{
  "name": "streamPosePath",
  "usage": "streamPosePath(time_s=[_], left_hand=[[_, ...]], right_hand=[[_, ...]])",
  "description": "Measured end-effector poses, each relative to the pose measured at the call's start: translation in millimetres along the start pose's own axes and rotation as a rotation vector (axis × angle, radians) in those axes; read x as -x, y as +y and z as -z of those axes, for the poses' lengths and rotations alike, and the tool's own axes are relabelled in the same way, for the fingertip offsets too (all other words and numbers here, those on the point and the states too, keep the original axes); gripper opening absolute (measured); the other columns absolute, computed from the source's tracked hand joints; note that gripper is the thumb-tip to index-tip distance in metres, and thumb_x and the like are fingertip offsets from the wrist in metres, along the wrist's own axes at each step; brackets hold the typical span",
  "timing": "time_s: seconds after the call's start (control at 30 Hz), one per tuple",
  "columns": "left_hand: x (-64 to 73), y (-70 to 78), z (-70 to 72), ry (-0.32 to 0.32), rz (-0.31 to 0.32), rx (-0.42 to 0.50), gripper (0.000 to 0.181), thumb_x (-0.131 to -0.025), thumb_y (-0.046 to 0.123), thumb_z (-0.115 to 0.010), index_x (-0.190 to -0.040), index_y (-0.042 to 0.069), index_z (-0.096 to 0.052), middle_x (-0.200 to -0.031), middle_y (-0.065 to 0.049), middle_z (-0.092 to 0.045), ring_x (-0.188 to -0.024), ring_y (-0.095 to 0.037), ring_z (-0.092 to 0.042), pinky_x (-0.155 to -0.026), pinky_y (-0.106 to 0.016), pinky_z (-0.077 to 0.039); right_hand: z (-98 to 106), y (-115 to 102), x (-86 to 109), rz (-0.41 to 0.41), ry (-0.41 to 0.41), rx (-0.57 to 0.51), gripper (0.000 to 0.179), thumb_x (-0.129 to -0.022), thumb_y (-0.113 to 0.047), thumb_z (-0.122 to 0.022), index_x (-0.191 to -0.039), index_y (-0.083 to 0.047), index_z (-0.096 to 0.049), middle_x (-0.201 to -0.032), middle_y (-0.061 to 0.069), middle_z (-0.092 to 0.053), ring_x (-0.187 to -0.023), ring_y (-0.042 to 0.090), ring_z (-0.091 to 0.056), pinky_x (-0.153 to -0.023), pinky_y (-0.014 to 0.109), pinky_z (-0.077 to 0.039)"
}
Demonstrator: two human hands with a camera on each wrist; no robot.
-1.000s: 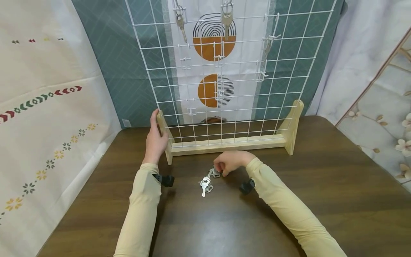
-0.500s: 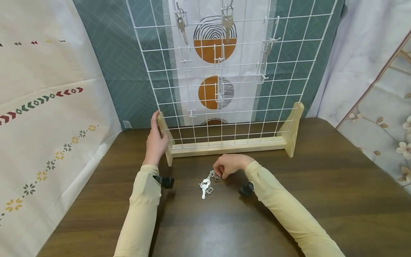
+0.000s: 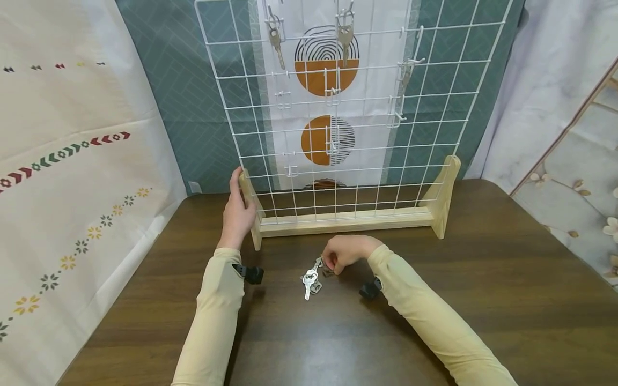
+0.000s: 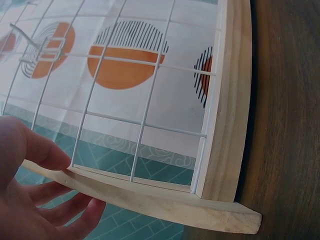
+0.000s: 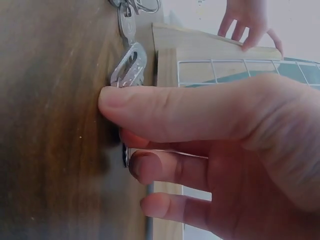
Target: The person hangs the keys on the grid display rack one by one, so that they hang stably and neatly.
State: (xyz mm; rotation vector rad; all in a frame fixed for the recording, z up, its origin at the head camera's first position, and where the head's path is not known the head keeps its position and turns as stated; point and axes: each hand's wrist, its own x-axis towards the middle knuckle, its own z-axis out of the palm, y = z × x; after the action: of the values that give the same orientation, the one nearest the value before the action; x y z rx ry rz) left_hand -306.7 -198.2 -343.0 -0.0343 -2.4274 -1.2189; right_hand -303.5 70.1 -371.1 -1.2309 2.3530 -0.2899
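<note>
Tabletop (image 3: 347,343): dark brown wood grain; its near edge lies outside my view.
Wire grid (image 3: 367,125): white, upright, fitted with small white hooks; open mesh presumably chosen so hooks can sit at any height.
Wooden stand (image 3: 347,222): pale, two end uprights joined by a low bar, set toward the tabletop's far edge; the broad ends likely keep the tall mesh from tipping.
Left hand (image 3: 237,212): thumb and fingers clasped about the left upright, apparently to steady it.
Right hand (image 3: 350,251): low over the tabletop, in front of the bar; thumb and fingertips closed in a pinch, a grip that suits something thin and flat.
Hanging keys (image 3: 345,35): at least three visible, high on the mesh, blades down, some on rings.
Loose keys (image 3: 310,280): overlapping, about midway between the tabletop's left and right edges; one bright silver, others duller; count uncertain.
Pinched key (image 5: 140,65): at the pile's right side, under the fingertips; silvery metal, slotted head, blade mostly hidden.
</note>
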Motion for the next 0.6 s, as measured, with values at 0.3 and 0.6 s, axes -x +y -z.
streamPosePath(time_s=[0.3, 0.6], left_hand=[[0.3, 1.1, -0.3, -0.004, -0.003, -0.015, 0.079, -0.093, 0.003, -0.044, -0.153, 0.039, -0.006, -0.141, -0.025, -0.047, -0.063, -0.03, -0.048, -0.061, -0.038, -0.042], [-0.1, 0.7, -0.1, -0.004, 0.011, -0.011, 0.078, -0.093, 0.004, -0.043, -0.154, 0.036, -0.007, -0.147, -0.023, -0.042, -0.077, -0.035, -0.054, -0.068, -0.043, -0.045]], right_hand=[[9, 1, 10.2, 0.088, 0.006, 0.111, 0.013, -0.087, -0.004, -0.063, -0.08, -0.01, -0.053, -0.078, -0.004, -0.047, -0.071, 0.005, -0.043, -0.067, 0.018, -0.037], [27, -1, 28.9, 0.058, 0.15, -0.026, 0.011, -0.096, -0.004, -0.052, -0.088, -0.011, -0.049, -0.077, 0.006, -0.059, -0.066, 0.012, -0.057, -0.061, 0.021, -0.043]])
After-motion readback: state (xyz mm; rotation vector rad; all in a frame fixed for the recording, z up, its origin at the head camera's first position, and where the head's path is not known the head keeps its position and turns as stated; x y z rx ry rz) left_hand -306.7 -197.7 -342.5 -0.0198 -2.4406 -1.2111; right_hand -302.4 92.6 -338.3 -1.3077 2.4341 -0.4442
